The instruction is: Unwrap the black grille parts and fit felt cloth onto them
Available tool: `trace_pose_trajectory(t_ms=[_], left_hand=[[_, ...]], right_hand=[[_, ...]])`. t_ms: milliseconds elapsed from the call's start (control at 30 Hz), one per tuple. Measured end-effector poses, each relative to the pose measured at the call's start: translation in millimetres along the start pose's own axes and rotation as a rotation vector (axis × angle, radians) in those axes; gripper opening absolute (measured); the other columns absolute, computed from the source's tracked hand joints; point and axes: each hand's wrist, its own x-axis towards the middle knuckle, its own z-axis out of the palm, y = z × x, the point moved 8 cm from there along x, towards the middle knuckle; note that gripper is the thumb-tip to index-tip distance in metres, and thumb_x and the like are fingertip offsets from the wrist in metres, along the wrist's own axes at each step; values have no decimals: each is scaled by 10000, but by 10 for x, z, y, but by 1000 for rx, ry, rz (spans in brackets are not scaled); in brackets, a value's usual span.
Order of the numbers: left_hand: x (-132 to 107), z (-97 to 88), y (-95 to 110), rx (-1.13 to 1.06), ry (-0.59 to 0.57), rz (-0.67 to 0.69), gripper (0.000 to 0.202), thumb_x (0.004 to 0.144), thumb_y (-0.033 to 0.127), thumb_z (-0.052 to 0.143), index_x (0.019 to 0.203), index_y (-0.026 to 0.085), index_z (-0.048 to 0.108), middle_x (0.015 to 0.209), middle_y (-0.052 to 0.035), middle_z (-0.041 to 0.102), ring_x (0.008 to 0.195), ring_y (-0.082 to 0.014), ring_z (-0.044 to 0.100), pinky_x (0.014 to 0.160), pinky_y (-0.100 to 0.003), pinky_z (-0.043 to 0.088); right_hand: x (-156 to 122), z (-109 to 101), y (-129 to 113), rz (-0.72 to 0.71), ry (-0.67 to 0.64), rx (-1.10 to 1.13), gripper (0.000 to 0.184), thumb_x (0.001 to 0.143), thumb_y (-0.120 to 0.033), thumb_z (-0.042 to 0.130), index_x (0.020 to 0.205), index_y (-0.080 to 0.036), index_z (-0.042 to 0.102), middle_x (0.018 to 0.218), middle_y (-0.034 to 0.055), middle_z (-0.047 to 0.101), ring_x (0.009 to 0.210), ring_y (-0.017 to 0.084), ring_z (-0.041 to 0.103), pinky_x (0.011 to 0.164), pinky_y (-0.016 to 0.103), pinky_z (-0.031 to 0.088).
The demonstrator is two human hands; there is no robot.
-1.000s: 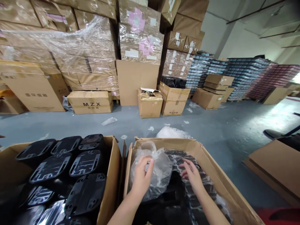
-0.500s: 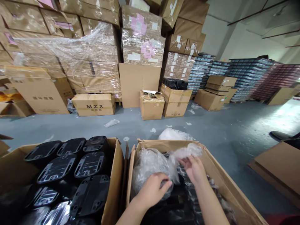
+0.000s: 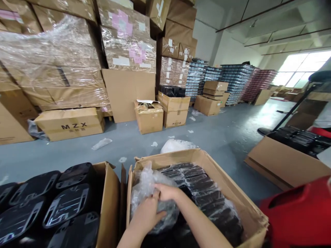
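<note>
A crumpled clear plastic bag (image 3: 142, 182) lies in the left part of an open cardboard box (image 3: 227, 175) in front of me. My left hand (image 3: 147, 212) is at the bag's near side, fingers curled into the film and thumb sticking out to the right. Close against it, my right hand (image 3: 165, 192) reaches across from the right and pinches the film. Rows of black parts in clear wrapping (image 3: 207, 193) fill the right part of the box. Whatever lies under the bag is mostly hidden.
Left of me, another carton (image 3: 110, 199) holds several black plastic housings (image 3: 66, 205). A red object (image 3: 300, 213) stands at the right, near a box of black parts (image 3: 305, 141). Wrapped carton stacks (image 3: 129, 44) and smaller boxes (image 3: 150, 119) line the back. Plastic scraps (image 3: 102, 143) litter the floor.
My view has turned right. My right hand has come down and left with the film, next to my left hand, uncovering the wrapped black parts.
</note>
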Motion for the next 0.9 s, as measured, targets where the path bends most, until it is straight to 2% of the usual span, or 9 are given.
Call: trace_pose_trajectory(t_ms=[67,167,233,300,400,533,700,800,900], left_hand=[[9,81,-113,64,-23,-81,590,622,168,540,1192,87,407,1032,-158,588,954,-256,549,800,-323,398],[51,115,-269,188,18,-175,506,618,40,453,1124,35,478,985,-189,597,935,-271,554,805,-346,401],[89,9,-329,229,162,-208,498,636,20,415,1131,7,467,1047,-218,556,960,-283,534,807,-366,401],[90,-176,-349,229,377,-222,503,690,58,401,1185,-29,395,1142,-255,472,1018,-299,491,841,-387,380],[4,-430,-336,170,657,-227,553,764,181,396,1249,-54,274,1203,-285,372,1099,-331,403,886,-423,338],[-138,-593,-319,102,834,-289,665,769,267,422,1301,-22,146,1241,-311,263,1159,-390,293,871,-486,320],[-151,-592,-328,76,822,-318,686,753,247,442,1303,-15,127,1279,-332,169,1200,-416,204,883,-507,291],[-122,-566,-357,63,799,-324,673,747,242,444,1296,-13,149,1270,-330,191,1198,-411,213,884,-511,286],[-93,-543,-353,54,784,-318,681,746,261,444,1304,15,142,1260,-311,220,1192,-404,229,877,-515,288]], right_hand=[[-3,-210,92,-5,22,52,381,725,-141,554,1100,-182,501,1048,45,593,847,153,576,726,278,465],[-179,-670,410,97,234,91,321,776,-153,403,1075,-174,518,1011,38,617,823,126,589,684,239,462],[-392,-850,682,196,316,43,329,773,-120,313,989,-138,560,905,60,641,767,127,598,647,243,457],[-603,-840,923,266,308,-21,303,722,-84,335,831,-137,613,757,55,648,694,137,598,617,246,445],[-799,-476,1124,301,184,-95,212,620,-60,446,653,-164,628,612,16,627,607,135,581,587,233,423],[-775,315,949,177,-49,-117,312,523,-141,596,829,-188,642,741,7,651,660,156,579,606,235,427],[-699,888,551,-87,-256,-408,427,528,-213,617,954,-190,624,941,79,630,860,242,560,727,304,419],[-789,1021,556,-53,-282,-327,298,643,-191,517,911,-211,645,853,46,665,776,189,597,679,254,434],[-890,1219,625,43,-292,-233,326,643,-234,551,955,-190,632,843,71,679,726,215,618,634,276,456]])
